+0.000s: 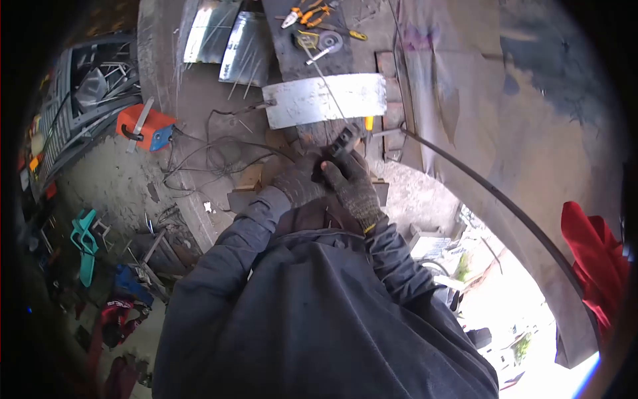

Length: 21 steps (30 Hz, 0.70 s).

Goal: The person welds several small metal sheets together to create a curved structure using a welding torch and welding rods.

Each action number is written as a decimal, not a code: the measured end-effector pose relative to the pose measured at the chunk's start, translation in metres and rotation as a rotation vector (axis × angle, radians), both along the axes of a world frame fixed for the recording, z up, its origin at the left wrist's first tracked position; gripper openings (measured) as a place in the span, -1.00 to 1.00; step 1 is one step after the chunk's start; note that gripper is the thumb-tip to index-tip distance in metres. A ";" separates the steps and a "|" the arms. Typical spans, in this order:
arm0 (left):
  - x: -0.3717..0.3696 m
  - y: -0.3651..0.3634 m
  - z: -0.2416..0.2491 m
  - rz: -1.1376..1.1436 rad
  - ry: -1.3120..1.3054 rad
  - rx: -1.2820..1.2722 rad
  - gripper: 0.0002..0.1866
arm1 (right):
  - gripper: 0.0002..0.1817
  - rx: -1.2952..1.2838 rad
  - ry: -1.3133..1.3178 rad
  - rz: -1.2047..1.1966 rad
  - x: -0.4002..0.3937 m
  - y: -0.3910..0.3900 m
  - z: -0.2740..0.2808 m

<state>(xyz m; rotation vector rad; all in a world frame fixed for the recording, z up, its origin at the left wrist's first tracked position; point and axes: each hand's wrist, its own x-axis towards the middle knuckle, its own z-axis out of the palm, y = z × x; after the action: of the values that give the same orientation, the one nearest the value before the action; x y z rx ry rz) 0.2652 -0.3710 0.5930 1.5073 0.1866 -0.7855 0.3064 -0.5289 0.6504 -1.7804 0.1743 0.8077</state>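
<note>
Both of my hands wear grey knitted gloves and meet at the centre, in front of my body. My right hand (352, 189) is closed around a dark holder (344, 141), its thumb towards my left hand. My left hand (302, 179) is closed on the holder's lower part; its fingertips are partly hidden. From the holder a thin rod (325, 83) reaches up and slightly left, passing over a curved, shiny metal sheet (286, 106) on a dark bench (296, 60). A yellow-orange handle (369, 123) shows just beyond my right hand.
Orange-handled pliers (290, 20), a tape measure (306, 41) and a disc (330, 42) lie at the bench's far end. Two metal sheets (244, 50) stand left of it. An orange-and-blue machine (143, 128) and loose cables (212, 159) are further left. A dark bar (495, 193) crosses the right.
</note>
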 end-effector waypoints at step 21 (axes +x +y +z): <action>0.015 -0.016 -0.162 0.521 0.330 -0.030 -0.63 | 0.15 0.537 0.491 -1.980 -0.455 -0.162 -0.558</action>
<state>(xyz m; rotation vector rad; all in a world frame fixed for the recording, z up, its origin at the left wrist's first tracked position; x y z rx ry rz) 0.2805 -0.3865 0.4312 1.2128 0.7775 -0.6024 -0.1490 -0.6912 0.0925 -0.2653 1.5309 -0.2575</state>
